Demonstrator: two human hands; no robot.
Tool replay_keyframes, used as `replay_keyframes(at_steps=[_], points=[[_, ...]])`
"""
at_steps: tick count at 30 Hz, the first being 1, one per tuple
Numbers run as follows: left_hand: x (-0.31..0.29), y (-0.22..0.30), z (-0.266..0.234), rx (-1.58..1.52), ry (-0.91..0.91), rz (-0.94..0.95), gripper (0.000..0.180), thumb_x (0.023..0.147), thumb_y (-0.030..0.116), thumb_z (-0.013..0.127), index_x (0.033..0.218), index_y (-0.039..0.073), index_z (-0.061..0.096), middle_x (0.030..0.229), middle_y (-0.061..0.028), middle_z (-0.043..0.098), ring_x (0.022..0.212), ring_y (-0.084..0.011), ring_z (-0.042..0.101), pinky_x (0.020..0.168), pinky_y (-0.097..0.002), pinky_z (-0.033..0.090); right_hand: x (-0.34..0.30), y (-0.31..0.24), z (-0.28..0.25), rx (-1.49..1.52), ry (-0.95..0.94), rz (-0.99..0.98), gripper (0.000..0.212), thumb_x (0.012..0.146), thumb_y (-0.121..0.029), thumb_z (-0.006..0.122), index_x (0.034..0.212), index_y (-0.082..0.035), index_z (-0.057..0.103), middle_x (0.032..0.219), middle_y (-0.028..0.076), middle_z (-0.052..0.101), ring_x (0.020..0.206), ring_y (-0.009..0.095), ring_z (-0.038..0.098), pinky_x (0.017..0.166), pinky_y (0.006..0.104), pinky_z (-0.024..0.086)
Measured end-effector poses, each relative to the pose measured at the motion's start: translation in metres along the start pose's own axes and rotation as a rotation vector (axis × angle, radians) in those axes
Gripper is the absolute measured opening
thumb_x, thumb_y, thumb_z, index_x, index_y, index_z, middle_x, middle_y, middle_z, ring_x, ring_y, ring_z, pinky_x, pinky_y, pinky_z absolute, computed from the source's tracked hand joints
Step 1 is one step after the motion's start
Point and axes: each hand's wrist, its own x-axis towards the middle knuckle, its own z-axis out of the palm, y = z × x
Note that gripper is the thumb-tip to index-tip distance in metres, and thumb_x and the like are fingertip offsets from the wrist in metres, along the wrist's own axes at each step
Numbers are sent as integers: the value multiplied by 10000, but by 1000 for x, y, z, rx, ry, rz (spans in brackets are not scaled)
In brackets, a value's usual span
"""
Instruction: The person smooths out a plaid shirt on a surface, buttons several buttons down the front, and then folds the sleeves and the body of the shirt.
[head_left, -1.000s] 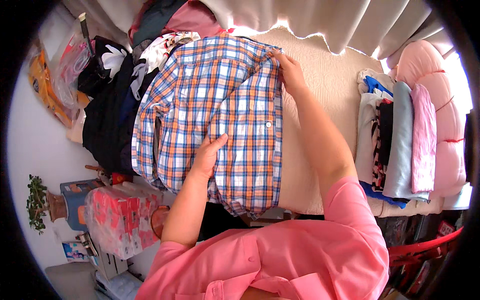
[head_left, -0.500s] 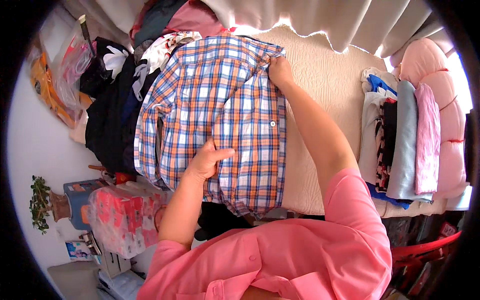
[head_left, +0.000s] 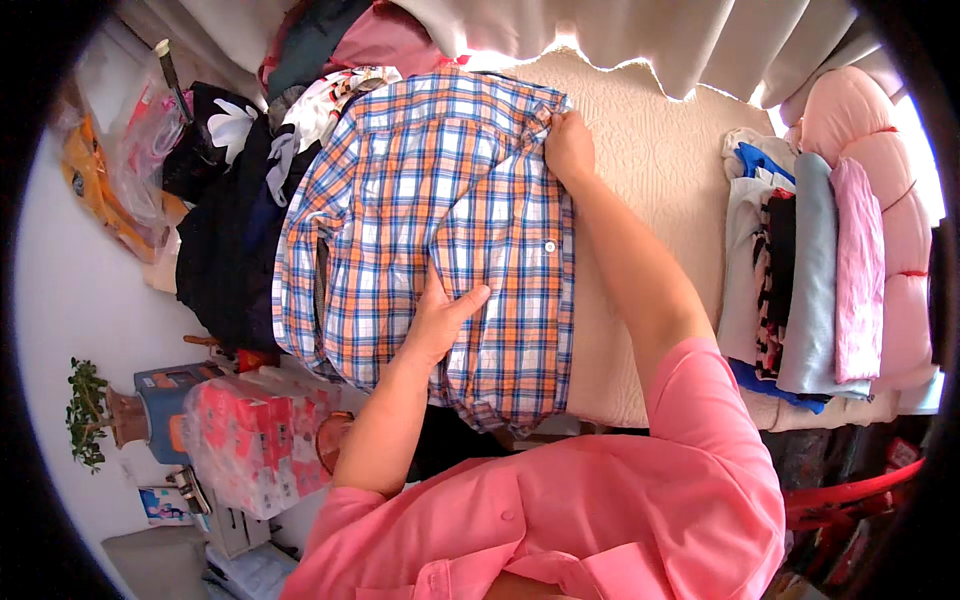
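Note:
A plaid shirt (head_left: 390,230) in orange, blue and white lies spread on a beige quilted bedcover (head_left: 640,200). One side of it is folded over toward the right, and a white button shows near that edge. At the upper right corner of the shirt, my right hand (head_left: 570,148) is closed on bunched cloth. Lower down, near the middle, my left hand (head_left: 440,318) holds the folded part, its thumb on top and its fingers partly hidden by the cloth.
A row of folded clothes (head_left: 808,270) lies at the right, beside a pink padded cushion (head_left: 868,130). Dark clothes (head_left: 225,250) are heaped at the left. A plastic-wrapped red pack (head_left: 250,430) stands lower left. Light curtains (head_left: 600,35) hang along the far edge.
My left hand has shifted slightly right and up along the shirt, and creases have formed in the folded part. My right hand keeps its grip at the corner.

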Motion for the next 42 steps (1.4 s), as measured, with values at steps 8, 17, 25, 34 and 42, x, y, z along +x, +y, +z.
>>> replay_keyframes(at_steps=[8, 17, 25, 34, 42], points=[[6, -9, -12, -149, -36, -76, 770, 820, 211, 648, 1412, 43, 185, 1331, -152, 386, 1222, -259, 399, 1027, -387, 334, -26, -16, -42, 196, -311, 170, 625, 794, -469, 624, 1053, 96, 563, 971, 244, 634, 924, 339, 626, 826, 370, 481], [14, -8, -19, -549, -80, -188, 558, 874, 211, 566, 1363, 70, 335, 1228, -83, 517, 1108, -198, 511, 908, -320, 444, -74, -7, -53, 39, -216, -40, 554, 872, -213, 554, 1297, 58, 325, 1035, 259, 607, 965, 364, 601, 823, 407, 472], [10, -9, -8, -185, 67, -107, 610, 823, 107, 611, 1356, 43, 323, 1229, -84, 511, 1102, -203, 510, 944, -314, 406, -79, 1, -52, -91, -287, -86, 550, 864, -238, 556, 1301, 13, 337, 948, 248, 624, 890, 390, 609, 797, 420, 475], [-23, -10, 18, 402, 262, 459, 755, 750, -12, 667, 1316, 49, 172, 1322, -251, 296, 1192, -307, 413, 935, -384, 412, -107, -21, -79, -288, -75, -418, 596, 845, -215, 582, 1313, 44, 318, 1308, 270, 396, 1192, 385, 428, 925, 436, 422], [-94, -40, 54, 1351, -221, 793, 666, 746, 445, 640, 1281, 87, 472, 1415, -104, 339, 1358, -285, 209, 1058, -568, 145, -126, -16, -28, -484, -223, -576, 920, 830, -626, 452, 1374, 82, 229, 1436, 288, 201, 1362, 401, 145, 1108, 464, 126]])
